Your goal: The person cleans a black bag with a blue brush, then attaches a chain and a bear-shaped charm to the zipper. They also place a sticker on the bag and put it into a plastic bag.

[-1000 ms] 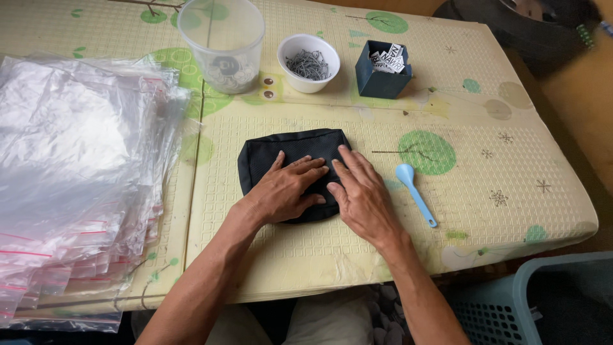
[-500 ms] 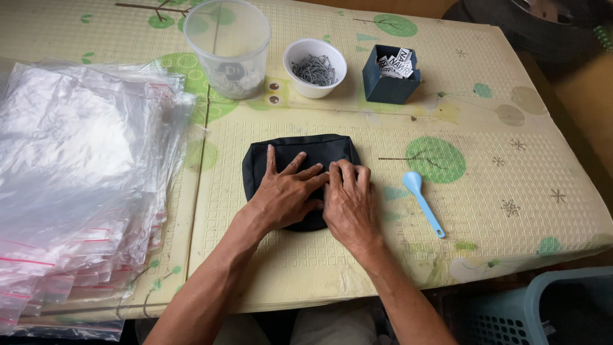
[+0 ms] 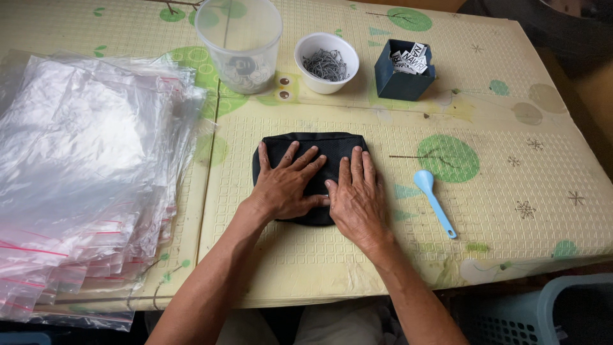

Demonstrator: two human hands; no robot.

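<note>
At the centre of the frame, on a pale yellow padded mat printed with green circles that covers the table, lies a black fabric piece folded into a rounded flat pad, and both hands press on it. The left hand lies palm down with fingers spread over its left half; the right hand lies flat just beside it on the right half, the thumb touching the left hand's fingers. Neither grip is closed on anything — both hands are open and simply bear down on the cloth. The piece looks soft, light and limp, likely to unfold or slide on the mat if lifted by one corner; its folded edges at left and right seem the safest places to pinch it. To the right of the hands lies a light blue plastic spoon. Along the upper edge stand a clear plastic cup, a white bowl of small grey metal bits and a dark blue box of printed paper tags. At the left — well apart — spreads a stack of clear zip bags.
</note>
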